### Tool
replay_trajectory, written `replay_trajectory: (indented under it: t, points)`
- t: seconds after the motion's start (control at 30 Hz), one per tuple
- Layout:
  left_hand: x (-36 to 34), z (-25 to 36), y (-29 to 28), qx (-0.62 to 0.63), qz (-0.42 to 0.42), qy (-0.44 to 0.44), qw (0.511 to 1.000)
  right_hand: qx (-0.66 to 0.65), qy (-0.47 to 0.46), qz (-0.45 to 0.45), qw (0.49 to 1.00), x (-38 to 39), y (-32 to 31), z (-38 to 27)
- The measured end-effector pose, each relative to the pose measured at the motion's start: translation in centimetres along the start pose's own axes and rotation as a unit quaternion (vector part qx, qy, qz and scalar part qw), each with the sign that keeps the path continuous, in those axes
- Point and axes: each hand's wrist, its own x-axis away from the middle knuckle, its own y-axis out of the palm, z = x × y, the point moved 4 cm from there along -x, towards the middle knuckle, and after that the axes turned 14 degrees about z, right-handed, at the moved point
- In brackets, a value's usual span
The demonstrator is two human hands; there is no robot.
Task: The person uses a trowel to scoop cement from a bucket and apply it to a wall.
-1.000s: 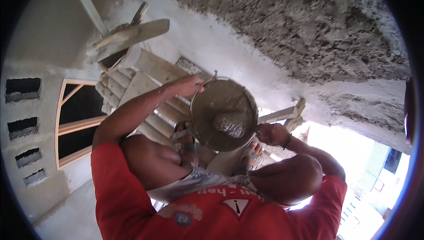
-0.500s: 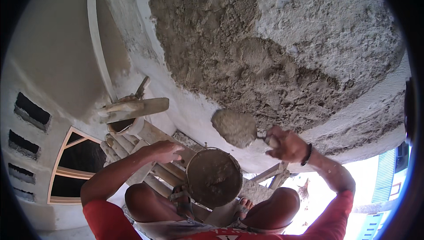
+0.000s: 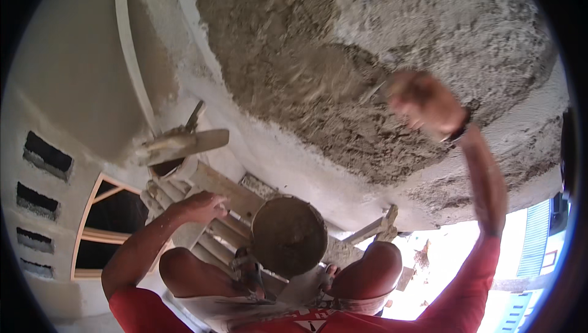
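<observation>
My right hand (image 3: 425,105), smeared by motion, is up at the rough wall (image 3: 441,26), closed round a trowel (image 3: 372,92). The trowel's blade is blurred against a patch of wet grey mortar (image 3: 269,45) and can hardly be told from it. A dark band circles my right wrist. Held out over the boards on the left, my left hand (image 3: 207,207) is empty, its fingers loosely bent and partly apart. Between my knees stands a round bucket (image 3: 289,236) with grey mortar inside; neither hand touches it.
Wooden boards and poles (image 3: 229,201) lie beneath my feet. On the left are a mortar-stained wooden board (image 3: 187,147), a tall pale strip (image 3: 130,51), a wood-framed window opening (image 3: 98,235) and several dark wall openings (image 3: 48,152). Bright daylight shows at the lower right.
My right hand has swung up from beside the bucket to the wall, and the mortar-loaded trowel has moved with it. My left hand has drifted slightly left.
</observation>
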Motion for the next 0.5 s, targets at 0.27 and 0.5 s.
replay_trajectory:
  t: [0.27,0.5]
  points:
    - [2.6,6.6,-3.4,-0.087,0.025,0.057,0.994,0.052,-0.114,0.163,0.979,5.4,-7.5,0.5]
    - [0.8,9.7,-1.8,-0.007,0.113,0.054,0.992,0.367,-0.244,-0.257,0.86,13.5,14.4,6.3]
